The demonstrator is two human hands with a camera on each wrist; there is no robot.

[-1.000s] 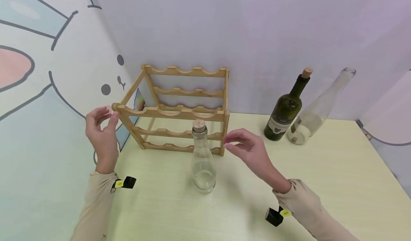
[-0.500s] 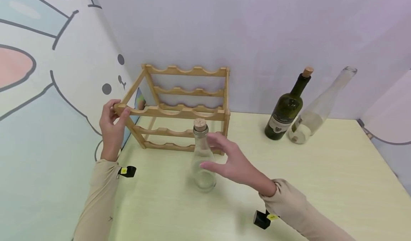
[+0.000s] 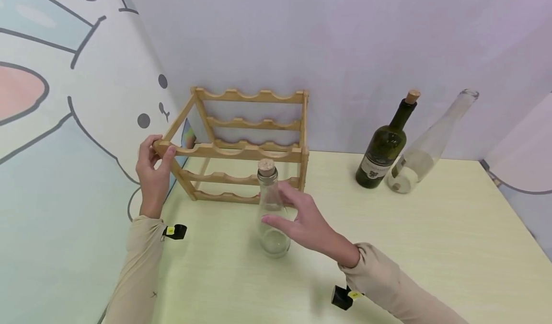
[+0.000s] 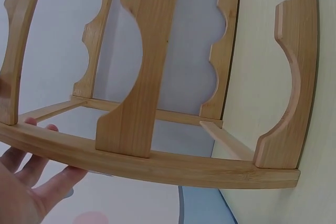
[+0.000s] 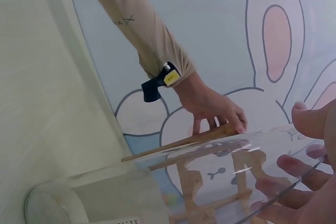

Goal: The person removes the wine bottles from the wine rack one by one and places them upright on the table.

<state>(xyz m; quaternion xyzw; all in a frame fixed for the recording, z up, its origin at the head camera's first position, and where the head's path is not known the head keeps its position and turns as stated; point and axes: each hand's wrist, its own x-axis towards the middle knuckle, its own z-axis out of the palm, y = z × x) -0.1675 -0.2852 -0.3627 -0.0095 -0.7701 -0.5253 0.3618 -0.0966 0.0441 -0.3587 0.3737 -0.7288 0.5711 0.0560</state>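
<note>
A wooden wine rack [image 3: 207, 150] with scalloped rails stands near the back wall. My left hand [image 3: 154, 178] grips its front left upper corner; in the left wrist view the fingers [image 4: 60, 184] curl at the side rail [image 4: 210, 170]. In front of the rack, a clear glass bottle [image 3: 273, 245] stands upright on the table, a cork [image 3: 266, 167] in its mouth. My right hand [image 3: 307, 221] holds this bottle at mid-height, thumb across the front and fingers behind. Through the glass, the right wrist view shows those fingers [image 5: 281, 190] wrapped around it.
To the right stand a dark green wine bottle [image 3: 381, 154] with a cork and a clear, uncorked bottle [image 3: 424, 149], close together by the wall. A wall with a cartoon rabbit [image 3: 112, 84] borders the table [image 3: 409, 247] on the left.
My left hand has come in to the rack's corner and taken hold. The right hand has moved left from beside the rack and closed around the clear bottle, which leans very slightly left.
</note>
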